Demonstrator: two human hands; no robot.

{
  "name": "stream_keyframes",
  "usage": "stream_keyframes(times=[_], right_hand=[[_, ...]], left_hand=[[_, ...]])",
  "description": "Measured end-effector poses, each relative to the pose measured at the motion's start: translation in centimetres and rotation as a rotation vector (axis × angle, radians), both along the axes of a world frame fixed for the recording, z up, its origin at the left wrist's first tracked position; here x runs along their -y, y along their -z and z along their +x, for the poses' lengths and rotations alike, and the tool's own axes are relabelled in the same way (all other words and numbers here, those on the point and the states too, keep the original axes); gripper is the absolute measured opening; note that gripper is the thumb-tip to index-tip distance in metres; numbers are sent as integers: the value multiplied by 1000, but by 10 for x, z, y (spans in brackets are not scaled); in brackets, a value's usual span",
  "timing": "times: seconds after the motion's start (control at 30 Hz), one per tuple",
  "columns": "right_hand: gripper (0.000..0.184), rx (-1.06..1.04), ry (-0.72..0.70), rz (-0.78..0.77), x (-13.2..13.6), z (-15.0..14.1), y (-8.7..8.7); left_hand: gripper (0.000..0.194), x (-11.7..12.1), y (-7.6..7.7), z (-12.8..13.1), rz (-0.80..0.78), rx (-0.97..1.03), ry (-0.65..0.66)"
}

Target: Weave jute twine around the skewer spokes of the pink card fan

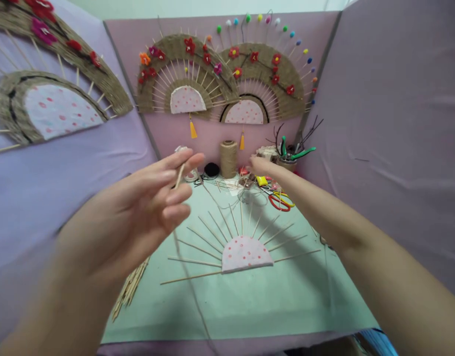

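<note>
Two bare hands are over a pale green table top (250, 309). The left hand (138, 212) has a thin tan string (190, 287) pinched between its bent fingers, and the string hangs down past the half-circle fan piece to the front edge. The right hand (260, 165) reaches to the back, near a fat brown spool of twine (228, 160) and the scissors with red and yellow handles (280, 210). I can't tell if it is pinching anything. The fan piece lies flat in the middle, with a white cloth half-circle with pink dots (246, 254) and thin wooden sticks (190, 278) poking out around its curved side. To handle the string well, a soft but firm pinch is good, so it does not slip or get knots. It should be lifted clear of the stick ends, because it could catch and pull them crooked. Slow arms are best over the sticks, too. Some bits are hard to see. The right fingertips blend into the messy pile at the back, the left palm hides part of the string, and the string's low end is cut off by the bottom edge. The left arm looks blurry.
</note>
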State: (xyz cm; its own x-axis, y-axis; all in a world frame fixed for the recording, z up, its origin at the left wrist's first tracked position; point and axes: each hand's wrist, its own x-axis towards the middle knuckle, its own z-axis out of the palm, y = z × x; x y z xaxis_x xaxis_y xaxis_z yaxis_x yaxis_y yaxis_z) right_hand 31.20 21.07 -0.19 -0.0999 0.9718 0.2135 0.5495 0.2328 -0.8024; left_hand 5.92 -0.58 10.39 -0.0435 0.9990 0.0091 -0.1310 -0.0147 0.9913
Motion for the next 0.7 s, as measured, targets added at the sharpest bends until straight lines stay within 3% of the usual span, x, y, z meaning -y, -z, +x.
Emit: stream_keyframes(times=[0.07,0.17,0.23,0.33,0.43,0.5,0.57,0.7], right_hand=[[24,-25,-179,-100,39,-14,-3],[45,-383,-810,-414,118,-46,-1],[47,-540,-935,-526,164,-67,3],[37,-729,-750,-636,190,-79,-3],[34,-919,-486,-423,160,-60,-39],[37,-1011,-353,-251,127,-41,-71],[45,-1045,-257,-180,96,-25,-100],[54,-976,-90,-72,50,-3,-135]], left_hand=[[26,-28,-1,18,46,-18,5],[17,-86,-2,46,66,2,77],[12,-123,-4,57,75,29,126],[11,-159,-5,56,82,-54,152],[35,-156,4,50,-34,-434,170],[43,-134,19,55,-22,-389,188],[48,-101,41,70,-29,-217,361],[44,-39,94,99,-183,35,967]])
